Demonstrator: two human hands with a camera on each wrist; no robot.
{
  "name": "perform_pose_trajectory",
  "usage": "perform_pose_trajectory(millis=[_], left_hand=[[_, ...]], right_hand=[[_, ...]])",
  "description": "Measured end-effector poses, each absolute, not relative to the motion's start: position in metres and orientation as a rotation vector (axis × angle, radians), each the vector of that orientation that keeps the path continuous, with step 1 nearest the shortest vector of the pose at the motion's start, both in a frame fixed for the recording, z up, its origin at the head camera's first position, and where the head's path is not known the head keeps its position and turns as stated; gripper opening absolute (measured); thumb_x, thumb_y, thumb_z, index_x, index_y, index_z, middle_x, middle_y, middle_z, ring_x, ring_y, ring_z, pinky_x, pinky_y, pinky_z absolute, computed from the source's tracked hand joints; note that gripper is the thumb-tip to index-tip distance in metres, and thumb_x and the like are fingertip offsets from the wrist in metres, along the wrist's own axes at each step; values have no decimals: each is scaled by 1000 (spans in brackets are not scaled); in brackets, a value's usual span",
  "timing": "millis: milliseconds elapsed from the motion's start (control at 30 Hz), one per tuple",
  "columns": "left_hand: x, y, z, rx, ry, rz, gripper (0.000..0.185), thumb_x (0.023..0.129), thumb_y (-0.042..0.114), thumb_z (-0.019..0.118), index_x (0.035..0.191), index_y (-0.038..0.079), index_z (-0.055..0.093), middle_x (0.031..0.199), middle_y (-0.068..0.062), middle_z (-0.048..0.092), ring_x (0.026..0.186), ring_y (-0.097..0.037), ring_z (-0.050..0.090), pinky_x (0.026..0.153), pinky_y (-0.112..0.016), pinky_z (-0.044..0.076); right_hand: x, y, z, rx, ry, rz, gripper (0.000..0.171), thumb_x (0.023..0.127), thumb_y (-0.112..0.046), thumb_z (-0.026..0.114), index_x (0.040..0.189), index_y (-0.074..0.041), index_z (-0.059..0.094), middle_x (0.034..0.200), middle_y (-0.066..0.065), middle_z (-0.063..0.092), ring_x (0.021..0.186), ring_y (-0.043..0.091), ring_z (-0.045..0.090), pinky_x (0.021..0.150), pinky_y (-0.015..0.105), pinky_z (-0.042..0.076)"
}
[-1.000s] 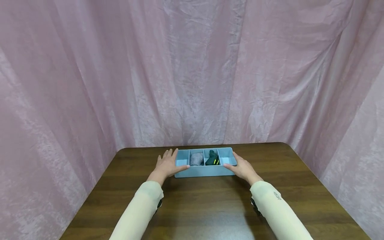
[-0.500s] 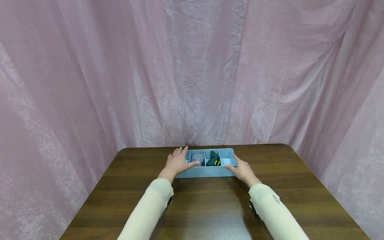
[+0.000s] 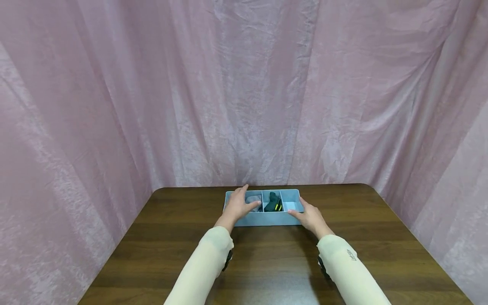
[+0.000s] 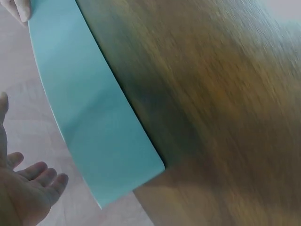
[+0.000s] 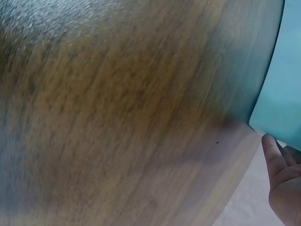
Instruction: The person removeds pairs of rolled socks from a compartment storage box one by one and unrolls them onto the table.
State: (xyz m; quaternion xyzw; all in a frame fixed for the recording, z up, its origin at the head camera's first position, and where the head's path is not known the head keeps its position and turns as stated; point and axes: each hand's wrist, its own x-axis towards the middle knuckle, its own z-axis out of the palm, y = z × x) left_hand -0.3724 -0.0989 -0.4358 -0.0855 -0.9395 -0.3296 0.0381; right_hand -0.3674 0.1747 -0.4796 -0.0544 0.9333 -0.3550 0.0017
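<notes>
Left hand (image 3: 237, 206) over blue tray (image 3: 267, 219), fingers spread — right hand (image 3: 310, 217) at its end, fingers straight.

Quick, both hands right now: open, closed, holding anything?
Left hand: open, fingers straight, over the left end of the blue tray, by the grey cloth.
Right hand: open, against the tray's right end.

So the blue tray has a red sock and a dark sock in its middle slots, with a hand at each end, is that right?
Not quite. The sock under the left hand is grey, not red, as the head view shows. The dark sock, the blue tray and the right hand are as you said.
</notes>
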Motion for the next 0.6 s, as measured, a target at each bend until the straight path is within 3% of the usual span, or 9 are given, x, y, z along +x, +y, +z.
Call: perform_pose_trajectory(millis=[600], left_hand=[[-387, -74, -459, -47, -2580, -1343, 60, 90, 19, 74, 142, 1, 50, 143, -23, 49, 134, -40, 42, 106, -52, 37]], right_hand=[[-368, 174, -480, -179, 2926, -1132, 84, 96, -40, 64, 154, 4, 24, 152, 31, 33, 138, 48, 34, 109, 60, 29]])
